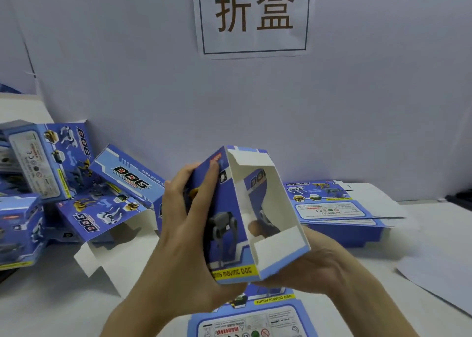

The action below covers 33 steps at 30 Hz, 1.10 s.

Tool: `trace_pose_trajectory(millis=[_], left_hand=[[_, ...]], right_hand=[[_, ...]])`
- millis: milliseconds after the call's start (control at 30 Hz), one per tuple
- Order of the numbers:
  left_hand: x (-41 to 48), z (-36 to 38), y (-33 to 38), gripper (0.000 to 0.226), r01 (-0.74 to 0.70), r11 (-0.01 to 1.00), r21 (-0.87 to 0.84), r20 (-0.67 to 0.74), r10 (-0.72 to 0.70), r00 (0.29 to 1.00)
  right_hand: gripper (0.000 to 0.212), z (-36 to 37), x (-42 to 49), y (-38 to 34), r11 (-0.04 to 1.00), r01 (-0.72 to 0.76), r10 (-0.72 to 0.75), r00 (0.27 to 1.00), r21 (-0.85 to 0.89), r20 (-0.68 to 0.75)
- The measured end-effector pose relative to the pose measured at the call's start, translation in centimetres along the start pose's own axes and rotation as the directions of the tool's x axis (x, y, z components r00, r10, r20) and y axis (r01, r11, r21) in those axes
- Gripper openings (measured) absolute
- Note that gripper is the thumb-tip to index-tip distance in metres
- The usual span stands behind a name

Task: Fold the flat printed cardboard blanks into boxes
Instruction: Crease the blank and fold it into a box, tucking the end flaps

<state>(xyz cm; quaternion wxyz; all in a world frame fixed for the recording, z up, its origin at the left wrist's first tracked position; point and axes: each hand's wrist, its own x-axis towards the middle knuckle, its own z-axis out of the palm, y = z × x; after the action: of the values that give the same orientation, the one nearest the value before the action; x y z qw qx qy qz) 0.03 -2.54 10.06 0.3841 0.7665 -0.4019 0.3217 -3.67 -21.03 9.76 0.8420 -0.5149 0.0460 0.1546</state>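
I see both hands clamped on one box (pixel 235 216), held up over the middle of the table (pixel 51 311). The left hand (pixel 186 234) grips the left printed face, its fingers curled over the far edge and the thumb on the near side. The right hand (pixel 306 265) cups the box from below at its lower right corner, and what looks like one of its fingertips shows inside the box. The box is tilted, with its open end turned toward me and to the right. The inside is white, and short flaps stand at the top and bottom of the opening. A yellow strip with lettering runs along its near edge.

Under the hands, at the near edge of the table, one flat blank (pixel 255 319) lies printed side up. To the right, behind the right hand, a stack of blanks (pixel 339 209) lies flat. On the left, folded boxes (pixel 51 163) are piled loosely, some leaning on each other, with an unclosed white flap sticking out toward me. A white sheet (pixel 447 280) lies at the right edge. On the far wall hangs a sign (pixel 252 17) with two large dark characters
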Motion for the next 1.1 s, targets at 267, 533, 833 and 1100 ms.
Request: trace_pose_trajectory(millis=[267,533,833,1100], left_hand=[[-0.2,-1.9,-1.5,0.123,-0.061,0.991,0.123,-0.005,0.063,0.998],[-0.6,-1.8,-1.8,0.119,-0.026,0.987,0.156,0.023,0.023,0.999],[-0.5,-0.6,-0.7,0.114,0.033,0.958,0.284,0.005,-0.036,0.999],[-0.7,0.7,-0.8,0.114,0.009,0.902,0.431,0.044,-0.031,0.999]], right_hand=[[0.033,-1.6,-0.1,-1.6,0.823,0.536,-0.568,0.773,-0.188,-0.283],[0.025,-2.2,-0.4,-1.6,0.488,0.693,-0.873,0.394,-0.530,-0.289],[0.044,-2.3,-0.3,-1.4,0.311,0.773,-0.950,0.232,-0.553,-0.210],[0.015,-1.9,-0.4,-1.6,0.465,0.771,-0.885,0.391,-0.435,-0.253]])
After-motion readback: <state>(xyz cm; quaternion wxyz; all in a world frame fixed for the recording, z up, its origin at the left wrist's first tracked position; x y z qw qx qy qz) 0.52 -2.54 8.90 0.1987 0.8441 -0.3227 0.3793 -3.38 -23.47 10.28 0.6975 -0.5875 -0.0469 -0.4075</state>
